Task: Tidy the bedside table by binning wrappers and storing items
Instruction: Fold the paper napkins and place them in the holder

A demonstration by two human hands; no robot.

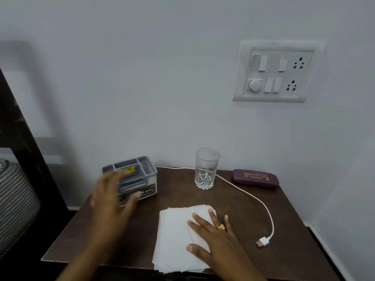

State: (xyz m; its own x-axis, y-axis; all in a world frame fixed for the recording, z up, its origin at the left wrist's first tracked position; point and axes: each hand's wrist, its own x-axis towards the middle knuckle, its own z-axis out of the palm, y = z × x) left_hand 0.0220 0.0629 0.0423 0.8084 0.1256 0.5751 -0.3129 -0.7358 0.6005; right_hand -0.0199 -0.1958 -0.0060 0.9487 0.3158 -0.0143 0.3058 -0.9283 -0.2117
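While the right hand [220, 238] lies flat, grip apart, on soft white tissues [176, 238] at the dark wooden desk's [233, 201] front, the blurred left hand [113, 197], grip apart, hovers before a grey plastic organiser [140, 173].

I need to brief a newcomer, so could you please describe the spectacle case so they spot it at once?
Start at the dark brown wooden bedside table and go to its back right corner, below the wall switchboard. There lies the maroon oblong spectacle case, the only item bearing gold lettering.
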